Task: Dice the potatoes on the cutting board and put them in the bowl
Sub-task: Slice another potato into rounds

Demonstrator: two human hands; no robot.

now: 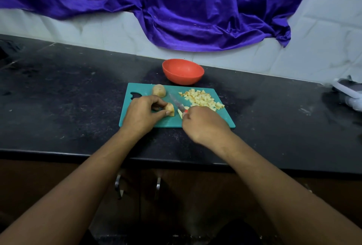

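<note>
Potato piece is pinched by the left hand on the teal cutting board, a whole potato lying just beyond. A knife is gripped by the right hand, its blade beside the held piece. Diced potato is heaped on the board's far right; the red bowl is set on the surface beyond the board.

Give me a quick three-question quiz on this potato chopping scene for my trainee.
1. True or false: the diced potato pile lies on the cutting board.
2. Which hand grips the knife? A left, B right.
3. Fill in: the left hand pinches a ___.
Key: 1 true; 2 B, the right hand; 3 potato piece.
</note>
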